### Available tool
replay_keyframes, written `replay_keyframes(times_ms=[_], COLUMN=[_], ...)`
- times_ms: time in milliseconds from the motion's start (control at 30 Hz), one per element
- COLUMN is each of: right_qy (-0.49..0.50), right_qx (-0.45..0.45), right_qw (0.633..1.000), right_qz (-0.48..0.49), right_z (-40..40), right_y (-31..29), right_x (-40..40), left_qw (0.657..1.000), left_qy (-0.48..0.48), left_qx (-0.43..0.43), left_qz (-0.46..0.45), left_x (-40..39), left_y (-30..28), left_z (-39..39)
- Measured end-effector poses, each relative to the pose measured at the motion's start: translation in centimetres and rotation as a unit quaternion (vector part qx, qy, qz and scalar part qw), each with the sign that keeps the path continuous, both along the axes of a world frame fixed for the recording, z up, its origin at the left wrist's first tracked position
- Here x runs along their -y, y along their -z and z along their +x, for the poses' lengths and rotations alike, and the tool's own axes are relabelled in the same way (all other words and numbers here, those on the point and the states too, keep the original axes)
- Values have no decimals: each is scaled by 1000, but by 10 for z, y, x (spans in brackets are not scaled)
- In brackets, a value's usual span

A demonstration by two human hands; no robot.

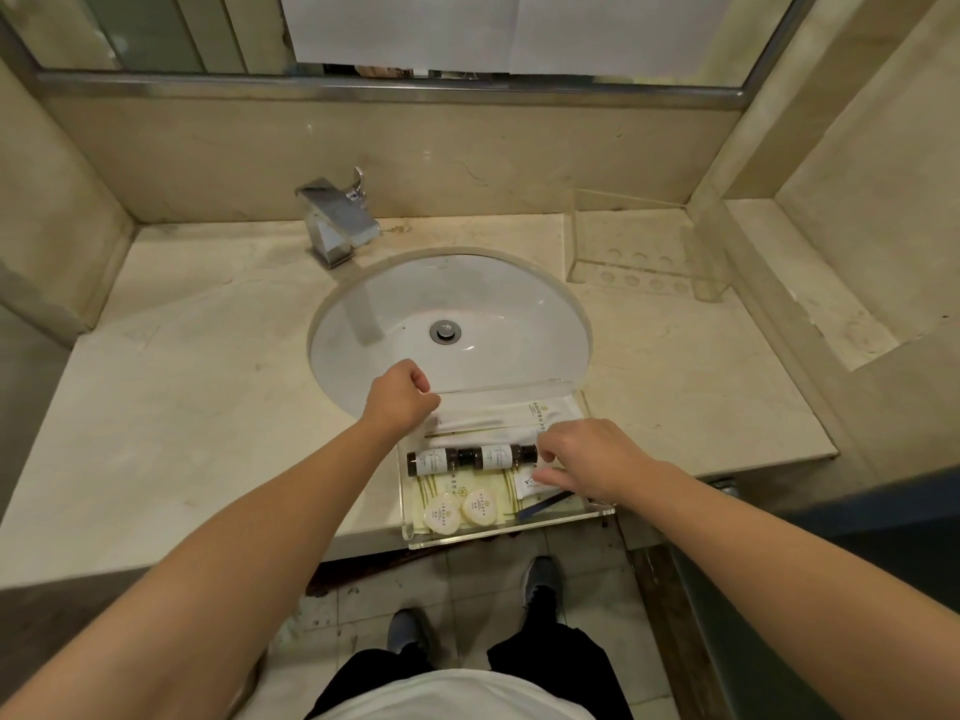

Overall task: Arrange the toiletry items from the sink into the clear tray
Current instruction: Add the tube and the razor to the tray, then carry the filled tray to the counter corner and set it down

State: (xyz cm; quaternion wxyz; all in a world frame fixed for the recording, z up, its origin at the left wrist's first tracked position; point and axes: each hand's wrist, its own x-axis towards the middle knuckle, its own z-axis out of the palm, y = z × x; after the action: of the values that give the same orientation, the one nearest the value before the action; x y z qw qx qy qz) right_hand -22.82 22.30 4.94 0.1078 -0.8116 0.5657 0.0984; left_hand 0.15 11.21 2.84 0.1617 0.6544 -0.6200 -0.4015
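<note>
The clear tray (498,532) sits at the counter's front edge, partly over the white sink (467,298), whose bowl holds nothing. Inside the tray lie white packets (509,415) at the back, two dark bottles (467,458) end to end, two round soaps (462,509) on yellow striped packets, a white sachet (530,488) and a dark blue stick (545,504). My left hand (400,397) has its fingers curled at the tray's back left corner and seems to grip the rim. My right hand (587,459) reaches down over the tray's right side, its fingertips touching the right bottle's end and the sachet.
A chrome faucet (337,220) stands behind the sink at the left. A second clear holder (639,252) with round holes is at the back right of the beige stone counter (182,407). A raised ledge runs along the right wall. My shoes are on the tiled floor below.
</note>
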Motion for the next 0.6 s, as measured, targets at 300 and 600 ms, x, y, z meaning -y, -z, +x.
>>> replay_keyframes(times_ms=[300,600], right_qy=[296,444], right_qx=[45,9], right_qw=[953,894], right_qz=[-55,66], right_z=[-1,-15], right_y=[14,29], right_x=[15,26], left_qw=[994,973], left_qy=[-76,-144], left_qx=[40,-38], left_qz=[67,174], left_x=[-1,-5], left_y=[14,18], left_z=[24,25])
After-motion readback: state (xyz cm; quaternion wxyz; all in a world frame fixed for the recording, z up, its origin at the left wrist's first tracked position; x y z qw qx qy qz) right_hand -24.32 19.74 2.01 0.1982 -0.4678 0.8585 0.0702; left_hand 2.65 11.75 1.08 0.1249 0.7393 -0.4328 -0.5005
